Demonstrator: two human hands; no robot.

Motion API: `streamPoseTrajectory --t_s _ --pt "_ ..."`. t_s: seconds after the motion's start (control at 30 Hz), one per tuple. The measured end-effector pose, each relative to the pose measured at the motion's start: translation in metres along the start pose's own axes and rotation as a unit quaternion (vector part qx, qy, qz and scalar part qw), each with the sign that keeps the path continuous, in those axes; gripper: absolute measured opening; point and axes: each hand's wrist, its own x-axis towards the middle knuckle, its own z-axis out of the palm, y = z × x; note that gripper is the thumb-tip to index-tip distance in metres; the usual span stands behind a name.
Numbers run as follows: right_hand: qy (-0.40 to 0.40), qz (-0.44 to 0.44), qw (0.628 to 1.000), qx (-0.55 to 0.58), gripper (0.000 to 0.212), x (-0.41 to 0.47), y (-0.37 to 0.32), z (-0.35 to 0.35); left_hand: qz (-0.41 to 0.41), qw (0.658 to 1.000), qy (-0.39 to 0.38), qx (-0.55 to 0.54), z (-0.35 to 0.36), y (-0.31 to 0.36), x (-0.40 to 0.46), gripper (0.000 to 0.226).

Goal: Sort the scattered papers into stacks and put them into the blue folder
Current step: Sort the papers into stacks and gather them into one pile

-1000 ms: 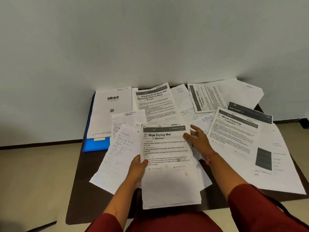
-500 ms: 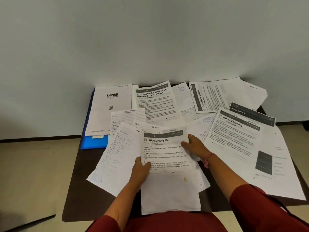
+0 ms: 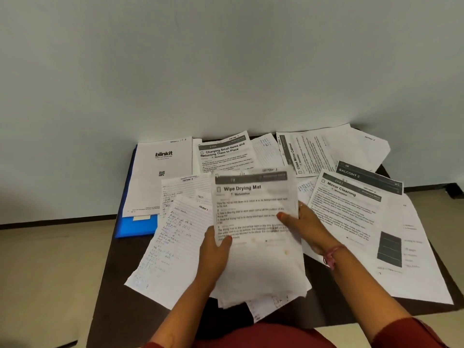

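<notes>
Only a strip of the blue folder (image 3: 133,228) shows at the table's (image 3: 120,267) far left, lying flat under the "blinkit" sheet (image 3: 160,177); whether papers are inside it cannot be told. Nearer, the left hand (image 3: 216,254) and right hand (image 3: 305,227) each pinch a side edge of the "Wipe Drying Mat" stack (image 3: 253,222), thumbs on top. Handwritten lined sheets (image 3: 170,242) and the "Mirror Cleaning" page (image 3: 351,212) lie scattered beside it.

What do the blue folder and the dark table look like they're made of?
The blue folder looks like smooth plastic: its colour is bright and even, with a slight sheen, though card is possible. The table has a dark brown, matte top, likely laminate or painted wood; no grain shows. The sheets in the hands are thin white paper that bends.
</notes>
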Motion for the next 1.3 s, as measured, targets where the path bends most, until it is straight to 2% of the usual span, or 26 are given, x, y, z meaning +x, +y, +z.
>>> streamPoseTrajectory --t_s 0.13,0.33,0.43,0.5,0.73,0.83,0.93,1.03,1.13,1.3 --pt "0.007 -0.099 0.995 0.024 0.035 0.003 -0.044 -0.006 0.087 0.994 0.040 -0.043 -0.005 0.037 0.008 0.026" --pt "0.022 -0.150 0.988 0.040 0.032 0.007 -0.066 0.000 0.145 0.982 0.090 -0.086 -0.002 0.061 0.012 0.018" --pt "0.032 -0.157 0.987 0.032 0.026 0.005 -0.060 0.005 0.140 0.980 0.097 -0.101 0.002 0.056 0.013 0.026" --pt "0.039 -0.151 0.987 0.023 0.031 0.005 -0.051 0.008 0.130 0.982 0.098 -0.096 0.002 0.046 0.015 0.036" --pt "0.058 -0.128 0.990 0.021 0.036 0.014 -0.028 0.001 0.101 0.990 0.079 -0.063 0.006 0.026 0.021 0.036" --pt "0.047 -0.128 0.991 0.002 0.034 0.016 -0.024 0.000 0.086 0.993 0.071 -0.050 0.011 0.023 0.024 0.044" --pt "0.047 -0.117 0.992 -0.023 0.032 0.018 -0.018 -0.003 0.074 0.993 0.068 -0.056 0.012 0.021 0.026 0.041" --pt "0.042 -0.100 0.990 -0.095 0.028 0.024 -0.007 -0.002 0.053 0.996 0.050 -0.051 0.012 0.017 0.027 0.040" --pt "0.067 -0.127 0.979 -0.145 0.019 0.034 -0.005 0.003 0.052 0.996 0.046 -0.061 0.009 0.018 0.029 0.040" --pt "0.068 -0.148 0.978 -0.128 0.018 0.054 -0.033 0.029 0.052 0.993 0.055 -0.095 -0.025 0.032 0.044 0.030"
